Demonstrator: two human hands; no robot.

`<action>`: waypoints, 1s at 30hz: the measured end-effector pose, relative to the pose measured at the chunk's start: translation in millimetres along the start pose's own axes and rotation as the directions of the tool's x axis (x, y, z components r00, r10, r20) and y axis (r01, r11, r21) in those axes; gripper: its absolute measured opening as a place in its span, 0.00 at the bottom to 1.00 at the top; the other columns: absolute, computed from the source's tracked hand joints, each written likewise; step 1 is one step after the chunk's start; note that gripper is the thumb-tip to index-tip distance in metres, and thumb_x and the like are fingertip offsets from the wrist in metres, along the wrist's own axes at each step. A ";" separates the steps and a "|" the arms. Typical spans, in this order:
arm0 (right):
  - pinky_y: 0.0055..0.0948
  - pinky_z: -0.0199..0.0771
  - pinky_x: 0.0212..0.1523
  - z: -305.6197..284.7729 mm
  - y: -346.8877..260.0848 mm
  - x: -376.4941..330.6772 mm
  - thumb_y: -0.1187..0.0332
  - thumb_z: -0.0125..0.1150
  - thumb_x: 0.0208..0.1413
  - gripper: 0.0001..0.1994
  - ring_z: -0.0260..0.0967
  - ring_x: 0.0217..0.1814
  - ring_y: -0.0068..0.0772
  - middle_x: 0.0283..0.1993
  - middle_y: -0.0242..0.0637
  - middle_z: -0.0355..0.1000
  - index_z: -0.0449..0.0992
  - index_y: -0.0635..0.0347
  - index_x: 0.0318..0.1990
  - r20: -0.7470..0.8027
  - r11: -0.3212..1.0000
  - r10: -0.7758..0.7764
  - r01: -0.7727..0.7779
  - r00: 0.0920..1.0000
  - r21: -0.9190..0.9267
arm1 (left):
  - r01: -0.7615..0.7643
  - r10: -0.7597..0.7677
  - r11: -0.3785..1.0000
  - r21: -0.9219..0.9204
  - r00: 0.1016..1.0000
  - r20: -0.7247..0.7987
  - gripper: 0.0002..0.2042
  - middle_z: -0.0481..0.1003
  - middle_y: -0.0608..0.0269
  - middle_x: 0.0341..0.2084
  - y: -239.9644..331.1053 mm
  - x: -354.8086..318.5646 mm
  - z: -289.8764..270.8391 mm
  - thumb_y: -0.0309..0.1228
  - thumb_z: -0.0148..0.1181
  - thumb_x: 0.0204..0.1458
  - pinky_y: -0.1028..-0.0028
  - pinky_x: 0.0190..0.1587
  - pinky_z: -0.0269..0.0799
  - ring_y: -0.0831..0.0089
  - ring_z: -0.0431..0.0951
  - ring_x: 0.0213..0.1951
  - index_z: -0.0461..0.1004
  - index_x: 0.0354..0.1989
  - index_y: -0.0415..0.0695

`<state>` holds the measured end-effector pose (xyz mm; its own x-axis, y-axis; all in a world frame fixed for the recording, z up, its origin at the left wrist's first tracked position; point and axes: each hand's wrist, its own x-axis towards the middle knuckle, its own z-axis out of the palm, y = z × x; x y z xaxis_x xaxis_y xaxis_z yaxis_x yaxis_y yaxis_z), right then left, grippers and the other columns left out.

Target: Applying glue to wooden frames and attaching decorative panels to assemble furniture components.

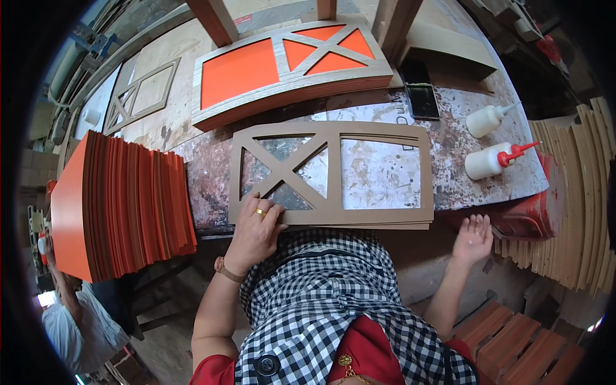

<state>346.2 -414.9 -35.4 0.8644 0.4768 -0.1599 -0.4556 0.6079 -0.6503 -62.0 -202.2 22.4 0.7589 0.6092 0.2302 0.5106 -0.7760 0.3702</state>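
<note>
Wearing a black-and-white checked apron (327,301) over a red short-sleeved top (359,350), the red showing at both shoulders and in a patch below the apron's bib. Carrying a round black button (265,365) on the apron near the left shoulder and a small gold ornament on a chain (347,366) against the red cloth at the chest. Wearing a gold ring (260,212) on one finger of the left hand (255,232) and a thin brownish band (226,269) round the left wrist. Showing both forearms bare, with nothing worn on the right hand (473,239).
</note>
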 end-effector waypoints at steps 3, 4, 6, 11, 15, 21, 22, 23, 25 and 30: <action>0.34 0.68 0.48 -23.2 -10.3 22.4 0.59 0.47 0.56 0.18 0.68 0.44 0.40 0.35 0.45 0.73 0.69 0.65 0.45 -0.466 0.996 -0.065 0.028 0.882 -0.087 | 0.012 -0.012 0.999 0.033 1.000 0.007 0.15 0.67 0.55 0.34 4.8 -5.1 -1.3 0.24 0.59 0.39 0.58 0.57 0.58 0.57 0.66 0.39 0.69 0.38 0.39; 0.33 0.68 0.48 -25.1 -11.6 31.2 0.58 0.47 0.57 0.19 0.68 0.44 0.39 0.36 0.45 0.73 0.69 0.65 0.45 -0.488 0.998 -0.045 0.018 0.872 -0.060 | 0.016 -0.016 0.999 0.035 1.000 -0.002 0.15 0.67 0.55 0.34 4.8 -7.1 1.3 0.24 0.59 0.39 0.58 0.57 0.58 0.57 0.66 0.39 0.69 0.38 0.39; 0.32 0.68 0.47 -27.4 -12.6 49.5 0.56 0.47 0.57 0.20 0.68 0.43 0.37 0.38 0.44 0.73 0.69 0.66 0.45 -0.529 1.000 -0.003 -0.001 0.849 -0.007 | 0.026 -0.025 0.999 0.038 0.999 -0.021 0.15 0.67 0.55 0.34 4.9 -11.7 5.4 0.24 0.59 0.39 0.58 0.57 0.57 0.57 0.66 0.39 0.68 0.38 0.38; 0.28 0.68 0.45 -8.0 -17.5 89.1 0.51 0.47 0.57 0.24 0.68 0.40 0.31 0.42 0.42 0.71 0.68 0.67 0.44 -0.624 0.993 0.068 0.005 0.778 0.115 | 0.055 -0.052 0.998 0.033 0.996 -0.075 0.15 0.67 0.55 0.35 7.9 -9.1 17.1 0.24 0.59 0.40 0.57 0.57 0.57 0.57 0.66 0.39 0.68 0.39 0.39; 0.29 0.69 0.44 16.0 -28.5 52.7 0.51 0.46 0.58 0.25 0.69 0.40 0.32 0.43 0.44 0.71 0.66 0.68 0.47 -0.542 0.999 0.004 0.026 0.841 0.047 | 0.076 -0.075 0.996 0.037 0.997 -0.024 0.15 0.67 0.55 0.35 8.9 -11.5 11.4 0.24 0.58 0.40 0.56 0.58 0.57 0.57 0.66 0.40 0.68 0.40 0.39; 0.31 0.72 0.44 18.5 -39.4 18.3 0.51 0.44 0.60 0.27 0.71 0.40 0.35 0.47 0.47 0.71 0.63 0.71 0.51 -0.378 0.998 -0.022 -0.002 0.926 -0.065 | 0.044 -0.045 0.999 0.026 0.998 0.044 0.17 0.67 0.55 0.36 7.7 -3.6 7.1 0.25 0.59 0.42 0.55 0.59 0.55 0.57 0.66 0.41 0.68 0.42 0.38; 0.31 0.72 0.44 16.0 -42.8 18.7 0.51 0.44 0.60 0.27 0.71 0.40 0.35 0.47 0.47 0.71 0.63 0.71 0.51 -0.383 0.998 -0.031 0.006 0.923 -0.068 | 0.036 -0.037 0.999 0.020 0.998 0.047 0.17 0.67 0.55 0.36 7.8 -3.5 7.5 0.25 0.59 0.42 0.55 0.59 0.55 0.57 0.66 0.41 0.68 0.42 0.38; 0.30 0.72 0.43 12.5 -45.4 20.0 0.50 0.44 0.60 0.28 0.72 0.40 0.35 0.48 0.48 0.70 0.62 0.71 0.52 -0.369 0.992 -0.067 0.021 0.927 -0.126 | 0.040 -0.040 0.999 0.009 0.998 0.041 0.17 0.68 0.55 0.37 7.3 -3.9 7.5 0.26 0.59 0.42 0.55 0.59 0.55 0.57 0.66 0.41 0.68 0.43 0.38; 0.29 0.73 0.41 5.1 -47.1 24.7 0.50 0.44 0.60 0.29 0.72 0.40 0.35 0.50 0.50 0.68 0.59 0.72 0.54 -0.332 0.970 -0.127 0.048 0.935 -0.237 | 0.054 -0.054 0.998 -0.009 0.998 0.026 0.18 0.68 0.56 0.37 6.9 -5.8 6.3 0.26 0.59 0.43 0.55 0.59 0.55 0.57 0.66 0.41 0.67 0.45 0.38; 0.29 0.77 0.36 47.5 -4.3 29.8 0.43 0.46 0.56 0.37 0.72 0.42 0.39 0.54 0.54 0.65 0.56 0.73 0.58 0.234 0.814 0.444 -0.499 0.865 0.297 | 0.056 -0.055 0.998 0.023 0.996 -0.066 0.19 0.68 0.56 0.37 21.4 -8.7 0.9 0.27 0.59 0.44 0.55 0.59 0.55 0.58 0.67 0.40 0.68 0.46 0.38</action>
<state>363.8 -373.2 -2.1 0.4952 0.8310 -0.2536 -0.8654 0.4459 -0.2287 -57.3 -224.2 27.5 0.7016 0.6600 0.2686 0.5615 -0.7441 0.3618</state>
